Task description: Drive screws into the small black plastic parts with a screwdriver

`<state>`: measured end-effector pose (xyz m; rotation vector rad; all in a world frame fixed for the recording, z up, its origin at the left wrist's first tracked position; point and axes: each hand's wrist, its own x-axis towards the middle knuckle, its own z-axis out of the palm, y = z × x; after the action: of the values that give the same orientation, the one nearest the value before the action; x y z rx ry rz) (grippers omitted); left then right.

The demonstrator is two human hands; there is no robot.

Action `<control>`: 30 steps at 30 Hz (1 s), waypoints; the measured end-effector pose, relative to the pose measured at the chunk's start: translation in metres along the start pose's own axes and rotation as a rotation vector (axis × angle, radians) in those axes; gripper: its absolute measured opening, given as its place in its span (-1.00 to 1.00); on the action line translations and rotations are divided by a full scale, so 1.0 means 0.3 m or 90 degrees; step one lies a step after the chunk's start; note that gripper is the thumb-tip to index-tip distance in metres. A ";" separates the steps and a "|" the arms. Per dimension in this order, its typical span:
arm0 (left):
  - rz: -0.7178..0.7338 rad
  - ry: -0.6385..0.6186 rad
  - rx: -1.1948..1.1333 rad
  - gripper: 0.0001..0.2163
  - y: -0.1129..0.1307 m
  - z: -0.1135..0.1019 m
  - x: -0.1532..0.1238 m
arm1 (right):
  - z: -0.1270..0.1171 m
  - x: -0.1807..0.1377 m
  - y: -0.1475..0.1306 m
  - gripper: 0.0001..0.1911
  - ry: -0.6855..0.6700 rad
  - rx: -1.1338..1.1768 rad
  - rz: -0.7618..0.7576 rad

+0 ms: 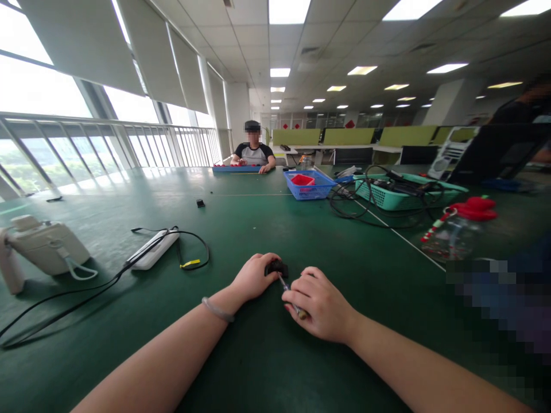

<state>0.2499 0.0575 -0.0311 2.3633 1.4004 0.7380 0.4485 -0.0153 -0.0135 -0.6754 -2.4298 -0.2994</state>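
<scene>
My left hand (257,274) is closed around a small black part (278,267), pinning it near the table surface. In my right hand (321,304) is a slim screwdriver (287,289), its butt end showing below my fingers. The screwdriver's shaft slants up and left, and its tip meets the near side of the black part. Exactly where the tip sits on the part is too small to tell. Both hands are above the green table (241,367).
A white power bank (154,250) with a black cable and a beige case (54,246) lie left. Ahead are a blue basket (310,189) and a teal basket (387,198) of cables. A red-lidded bottle (456,229) stands right. A person (253,154) sits at the far end.
</scene>
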 end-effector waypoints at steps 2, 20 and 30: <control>0.000 0.001 -0.002 -0.68 -0.002 0.001 0.000 | 0.004 0.001 -0.001 -0.87 -0.011 -0.004 0.005; 0.005 -0.007 0.003 -0.63 -0.001 0.002 -0.007 | 0.005 0.003 -0.007 -0.87 -0.011 -0.017 0.041; -0.005 -0.006 0.002 -0.63 0.001 0.003 -0.005 | 0.003 0.005 -0.003 -0.87 -0.007 -0.028 0.040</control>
<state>0.2501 0.0560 -0.0321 2.3591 1.4073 0.7219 0.4465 -0.0153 -0.0133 -0.7726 -2.4138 -0.3258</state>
